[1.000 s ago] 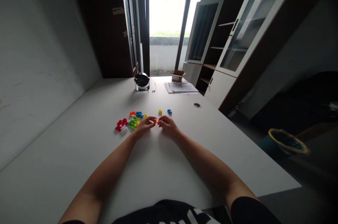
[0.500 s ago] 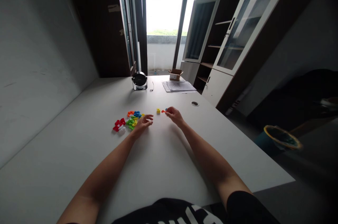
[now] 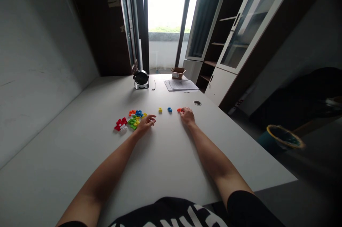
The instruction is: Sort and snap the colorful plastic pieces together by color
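Against the right hand (image 3: pixel 188 115) lies an orange piece (image 3: pixel 179 110).

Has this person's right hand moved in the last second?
Yes. The right hand has moved rightward and a little farther across the white desk, ending nearer the round cable hole.

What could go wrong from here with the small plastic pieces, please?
The right hand, with its fingers at the orange plastic piece, might nudge the nearby blue piece. The left hand, open close beside the multicoloured pile, could brush pieces out of place.
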`<state>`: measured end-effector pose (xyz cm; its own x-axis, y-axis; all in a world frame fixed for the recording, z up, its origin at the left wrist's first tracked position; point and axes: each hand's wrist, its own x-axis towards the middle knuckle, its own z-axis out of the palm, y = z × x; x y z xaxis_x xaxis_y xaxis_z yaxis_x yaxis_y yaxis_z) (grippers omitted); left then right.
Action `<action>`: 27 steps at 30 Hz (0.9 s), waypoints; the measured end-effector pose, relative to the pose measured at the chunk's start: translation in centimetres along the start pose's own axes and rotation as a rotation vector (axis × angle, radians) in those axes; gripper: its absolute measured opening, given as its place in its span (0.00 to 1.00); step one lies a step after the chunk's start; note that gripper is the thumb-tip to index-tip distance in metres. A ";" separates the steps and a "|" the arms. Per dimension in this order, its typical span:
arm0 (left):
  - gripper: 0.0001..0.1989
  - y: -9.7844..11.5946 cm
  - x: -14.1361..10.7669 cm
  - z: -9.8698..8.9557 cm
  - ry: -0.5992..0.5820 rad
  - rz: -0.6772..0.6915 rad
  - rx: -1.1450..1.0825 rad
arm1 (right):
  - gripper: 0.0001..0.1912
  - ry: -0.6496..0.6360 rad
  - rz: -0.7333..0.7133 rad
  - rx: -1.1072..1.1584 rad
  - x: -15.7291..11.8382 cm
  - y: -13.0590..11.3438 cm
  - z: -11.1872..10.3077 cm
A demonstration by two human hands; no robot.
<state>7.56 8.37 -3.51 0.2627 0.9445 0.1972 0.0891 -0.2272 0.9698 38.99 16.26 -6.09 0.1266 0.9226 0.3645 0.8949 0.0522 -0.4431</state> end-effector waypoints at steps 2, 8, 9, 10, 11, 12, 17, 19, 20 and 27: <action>0.18 -0.1 -0.1 0.0 -0.006 0.005 0.025 | 0.13 -0.007 0.001 -0.019 0.0 0.0 0.1; 0.14 -0.2 -0.5 0.6 -0.018 0.071 0.270 | 0.18 -0.008 0.010 -0.059 0.0 0.2 0.3; 0.13 -0.1 -0.7 0.7 -0.016 0.090 0.331 | 0.18 -0.012 0.009 -0.056 0.0 0.2 0.3; 0.12 0.0 -0.8 0.9 -0.014 0.111 0.390 | 0.18 -0.014 0.007 -0.052 0.1 0.3 0.4; 0.11 0.1 -0.9 1.0 -0.014 0.130 0.448 | 0.18 -0.016 0.005 -0.048 0.1 0.3 0.4; 0.11 0.2 -0.9 1.2 -0.014 0.146 0.506 | 0.18 -0.016 0.004 -0.044 0.1 0.3 0.4; 0.10 0.5 -1.2 1.2 0.012 0.190 0.748 | 0.18 -0.012 -0.007 -0.026 0.0 0.3 0.6; 0.10 0.5 -1.2 1.1 0.045 0.190 0.799 | 0.18 0.003 -0.010 -0.006 -0.1 0.3 0.6; 0.10 0.5 -1.2 1.0 0.072 0.187 0.819 | 0.18 0.013 -0.008 0.006 -0.1 0.2 0.6; 0.14 0.6 -1.3 0.3 0.323 0.146 0.915 | 0.14 0.035 -0.026 0.050 -0.5 -0.8 -0.3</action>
<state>7.54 6.90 -3.19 0.0672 0.8811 0.4681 0.8229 -0.3143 0.4734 38.35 15.64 -5.73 0.1195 0.9068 0.4042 0.8759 0.0953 -0.4730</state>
